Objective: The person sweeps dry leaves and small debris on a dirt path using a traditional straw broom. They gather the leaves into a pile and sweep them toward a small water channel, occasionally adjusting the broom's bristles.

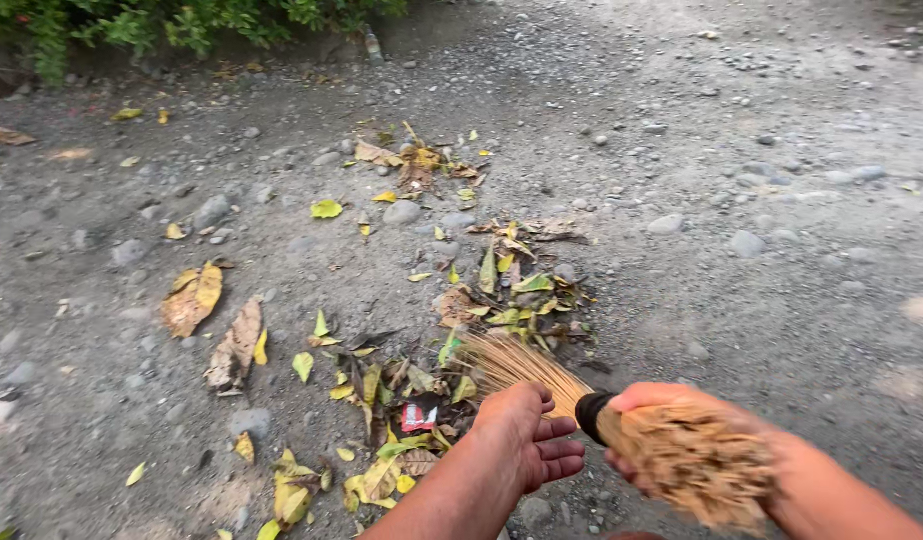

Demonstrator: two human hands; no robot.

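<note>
Right-hand grip closed around the bound butt of a stick broom, right hand partly hidden behind the blurred, frayed end of the bundle. Left hand flat and open, holding nothing, fingers spread just beside the black band that ties the sticks; touching it or not, cannot tell.

Broom held low and slanted, bristle tips fanned out to the upper left and resting at the near edge of a loose heap of leaves, yellow, green and brown. More of the same strewn below the tips, with a small red-and-white wrapper scrap among them. Two large brown leaves lying apart to the left, a smaller clump of dry leaves farther up, grey stones scattered between. All on bare gravel ground, with green shrubs along the far edge.

Judged from the blur at the butt and the tips at the litter: mid-stroke in sweeping, gathering only partly done, with leaves lying in several separate patches. Next stroke calls for tips kept light on the gravel, so as to catch leaves rather than stones, and for working the outlying leaves in toward the main heap.
</note>
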